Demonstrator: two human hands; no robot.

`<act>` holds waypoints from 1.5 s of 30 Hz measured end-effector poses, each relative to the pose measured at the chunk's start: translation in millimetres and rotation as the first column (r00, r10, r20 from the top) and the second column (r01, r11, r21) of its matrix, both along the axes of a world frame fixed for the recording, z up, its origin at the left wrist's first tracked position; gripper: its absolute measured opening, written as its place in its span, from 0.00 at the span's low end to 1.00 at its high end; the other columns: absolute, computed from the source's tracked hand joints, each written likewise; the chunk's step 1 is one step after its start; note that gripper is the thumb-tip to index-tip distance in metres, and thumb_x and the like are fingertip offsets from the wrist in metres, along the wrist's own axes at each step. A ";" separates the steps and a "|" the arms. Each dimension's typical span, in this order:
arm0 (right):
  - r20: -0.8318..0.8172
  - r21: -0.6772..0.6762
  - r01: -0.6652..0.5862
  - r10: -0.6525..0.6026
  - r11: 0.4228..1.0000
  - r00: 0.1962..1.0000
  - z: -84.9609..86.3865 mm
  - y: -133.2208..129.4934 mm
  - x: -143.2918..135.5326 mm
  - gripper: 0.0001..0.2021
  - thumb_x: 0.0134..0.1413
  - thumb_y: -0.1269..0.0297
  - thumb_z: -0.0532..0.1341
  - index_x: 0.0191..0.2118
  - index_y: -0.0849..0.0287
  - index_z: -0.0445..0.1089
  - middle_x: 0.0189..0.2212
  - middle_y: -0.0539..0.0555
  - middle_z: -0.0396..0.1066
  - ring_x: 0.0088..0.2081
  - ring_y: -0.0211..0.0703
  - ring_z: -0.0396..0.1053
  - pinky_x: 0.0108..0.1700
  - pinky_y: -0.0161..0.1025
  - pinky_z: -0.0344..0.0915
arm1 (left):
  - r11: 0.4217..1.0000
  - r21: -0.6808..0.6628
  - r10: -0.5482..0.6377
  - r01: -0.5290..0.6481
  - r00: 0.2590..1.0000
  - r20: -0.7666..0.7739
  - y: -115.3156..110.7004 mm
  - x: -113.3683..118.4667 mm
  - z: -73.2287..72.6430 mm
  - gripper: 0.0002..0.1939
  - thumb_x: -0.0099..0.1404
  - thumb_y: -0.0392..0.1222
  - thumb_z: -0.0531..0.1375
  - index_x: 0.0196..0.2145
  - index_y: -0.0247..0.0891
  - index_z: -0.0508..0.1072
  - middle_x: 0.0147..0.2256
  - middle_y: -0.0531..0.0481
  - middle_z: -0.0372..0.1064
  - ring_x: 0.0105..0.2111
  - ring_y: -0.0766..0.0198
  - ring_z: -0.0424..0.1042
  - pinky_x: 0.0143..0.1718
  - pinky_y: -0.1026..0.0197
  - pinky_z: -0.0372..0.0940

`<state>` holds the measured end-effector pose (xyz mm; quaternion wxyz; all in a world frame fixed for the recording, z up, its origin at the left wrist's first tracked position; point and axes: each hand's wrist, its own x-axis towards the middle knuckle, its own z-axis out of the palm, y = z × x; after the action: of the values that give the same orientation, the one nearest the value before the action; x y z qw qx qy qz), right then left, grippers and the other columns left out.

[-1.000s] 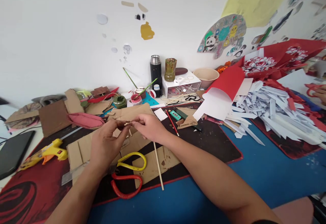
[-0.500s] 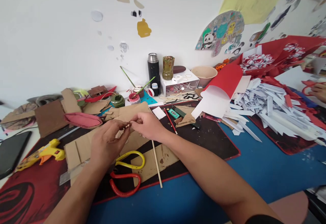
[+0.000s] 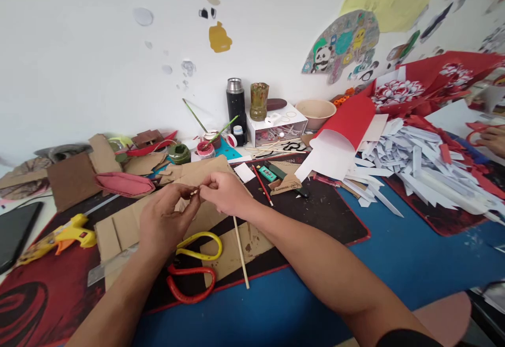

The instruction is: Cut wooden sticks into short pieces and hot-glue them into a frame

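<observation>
My left hand [image 3: 168,212] and my right hand [image 3: 223,191] meet fingertip to fingertip above a sheet of cardboard [image 3: 215,170]. Both are closed in a pinch. A tiny pale piece shows between the left fingertips, too small to name; what the right fingers pinch is hidden. Scissors with one yellow and one red handle [image 3: 215,247] lie just under my left hand, their blades out of sight. A thin wooden stick [image 3: 242,257] rests below my right hand, across a stained cardboard strip [image 3: 256,239].
At left lie a yellow glue gun [image 3: 77,231] and a maroon padded piece [image 3: 124,184]. Behind stand paint jars [image 3: 179,153], a black flask [image 3: 235,102] and a white box [image 3: 276,128]. White paper strips [image 3: 418,162] pile at right, near another person's hand [image 3: 493,139].
The view has shifted slightly, so most things appear a little further left and up. Both hands keep their pinch, with the fingertips still together.
</observation>
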<state>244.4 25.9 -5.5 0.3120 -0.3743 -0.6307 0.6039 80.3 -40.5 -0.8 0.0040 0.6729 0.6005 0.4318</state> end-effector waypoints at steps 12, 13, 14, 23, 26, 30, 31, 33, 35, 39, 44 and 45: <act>-0.159 -0.113 -0.041 0.023 0.993 0.987 -6.9 4.3 -3.6 0.04 0.69 0.68 0.63 0.39 0.58 0.71 0.20 0.41 0.65 0.14 0.29 0.59 0.16 0.29 0.53 | 0.981 -0.187 0.075 0.045 0.807 0.586 8.6 -1.7 -0.3 0.15 0.60 0.55 0.71 0.39 0.42 0.82 0.40 0.47 0.85 0.41 0.53 0.83 0.47 0.54 0.77; -0.182 -0.106 -0.058 0.038 0.993 0.983 -7.9 5.4 -3.0 0.04 0.70 0.68 0.63 0.39 0.58 0.71 0.20 0.40 0.65 0.14 0.29 0.60 0.17 0.29 0.53 | 0.980 -0.190 0.069 0.059 0.796 0.602 9.1 -3.3 0.0 0.16 0.60 0.55 0.71 0.39 0.41 0.82 0.40 0.47 0.85 0.41 0.53 0.82 0.47 0.54 0.77; -0.205 -0.100 -0.070 0.049 0.993 0.977 -8.8 6.4 -2.3 0.05 0.71 0.67 0.63 0.40 0.58 0.71 0.18 0.40 0.64 0.14 0.30 0.60 0.17 0.29 0.53 | 0.979 -0.190 0.062 0.071 0.787 0.614 9.5 -5.2 -0.3 0.16 0.60 0.55 0.71 0.40 0.41 0.82 0.40 0.47 0.85 0.41 0.54 0.82 0.47 0.54 0.77; -0.185 -0.142 -0.075 0.048 0.987 0.982 -2.9 6.4 1.4 0.04 0.71 0.63 0.63 0.44 0.57 0.70 0.16 0.39 0.65 0.14 0.33 0.60 0.20 0.30 0.59 | 0.976 -0.192 0.018 0.105 0.836 0.549 9.4 -11.5 -2.1 0.15 0.62 0.55 0.70 0.40 0.43 0.83 0.42 0.47 0.85 0.46 0.51 0.82 0.51 0.52 0.76; -0.118 -0.072 -0.062 0.053 0.996 0.992 -3.1 5.2 1.4 0.03 0.71 0.64 0.63 0.43 0.57 0.71 0.16 0.39 0.65 0.15 0.33 0.61 0.20 0.31 0.59 | 0.977 -0.194 0.003 0.086 0.908 0.419 8.3 -13.1 -1.3 0.14 0.66 0.56 0.67 0.42 0.45 0.82 0.43 0.48 0.85 0.45 0.52 0.82 0.49 0.53 0.75; -0.023 0.045 -0.023 0.024 0.999 0.999 -9.8 6.2 1.6 0.03 0.71 0.64 0.63 0.43 0.57 0.72 0.19 0.41 0.67 0.16 0.34 0.64 0.21 0.32 0.59 | 0.991 -0.116 -0.053 0.069 0.989 0.141 7.3 -16.3 -0.2 0.12 0.70 0.52 0.63 0.42 0.45 0.81 0.42 0.48 0.84 0.43 0.54 0.82 0.46 0.55 0.73; -0.003 0.057 -0.024 0.024 0.998 1.000 -11.7 6.8 1.6 0.03 0.71 0.64 0.63 0.43 0.56 0.72 0.19 0.41 0.67 0.16 0.34 0.64 0.21 0.32 0.59 | 0.993 -0.088 -0.068 0.075 0.995 0.075 7.3 -16.9 -0.2 0.11 0.71 0.51 0.62 0.41 0.44 0.81 0.41 0.48 0.84 0.42 0.54 0.82 0.45 0.56 0.73; 0.024 0.060 -0.030 0.029 0.998 0.999 -14.6 8.2 1.2 0.03 0.71 0.64 0.63 0.43 0.56 0.72 0.20 0.41 0.68 0.16 0.34 0.65 0.20 0.32 0.59 | 0.995 -0.046 -0.087 0.086 0.996 -0.027 7.5 -17.5 -0.4 0.10 0.71 0.49 0.62 0.41 0.44 0.81 0.39 0.48 0.84 0.39 0.55 0.81 0.42 0.57 0.73; 0.042 0.051 -0.033 0.031 0.998 0.999 -15.8 9.1 0.5 0.03 0.70 0.63 0.63 0.43 0.56 0.72 0.21 0.42 0.69 0.16 0.34 0.65 0.20 0.33 0.59 | 0.996 -0.029 -0.083 0.081 0.993 -0.086 8.0 -17.4 -0.7 0.10 0.71 0.49 0.61 0.40 0.43 0.81 0.36 0.48 0.83 0.35 0.56 0.80 0.39 0.57 0.72; 0.087 0.043 -0.013 0.010 0.999 0.996 -13.2 8.7 0.0 0.03 0.70 0.63 0.63 0.43 0.56 0.72 0.22 0.42 0.68 0.17 0.35 0.65 0.21 0.33 0.60 | 0.998 -0.045 -0.046 0.043 0.996 -0.075 7.8 -16.0 1.7 0.11 0.70 0.51 0.61 0.37 0.43 0.80 0.34 0.48 0.82 0.32 0.57 0.79 0.37 0.58 0.72; 0.183 0.174 0.006 -0.038 0.985 0.982 -7.7 6.0 2.0 0.04 0.69 0.63 0.63 0.43 0.56 0.73 0.22 0.43 0.68 0.21 0.37 0.66 0.26 0.34 0.58 | 0.983 -0.183 -0.013 0.024 0.998 0.063 4.8 -12.2 8.2 0.14 0.68 0.55 0.61 0.38 0.45 0.82 0.35 0.50 0.84 0.32 0.57 0.80 0.35 0.58 0.71; 0.213 0.238 0.008 -0.060 0.971 0.975 -6.8 5.6 2.5 0.04 0.68 0.63 0.64 0.42 0.57 0.73 0.22 0.43 0.68 0.23 0.37 0.66 0.28 0.35 0.57 | 0.976 -0.216 -0.003 0.023 0.996 0.091 4.2 -11.3 9.1 0.14 0.68 0.55 0.61 0.38 0.46 0.83 0.35 0.50 0.84 0.31 0.56 0.80 0.34 0.59 0.71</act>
<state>246.9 31.5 -12.4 0.2932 -0.4096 -0.7218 0.4747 69.1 -36.3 8.3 0.1073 0.6523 0.6389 0.3935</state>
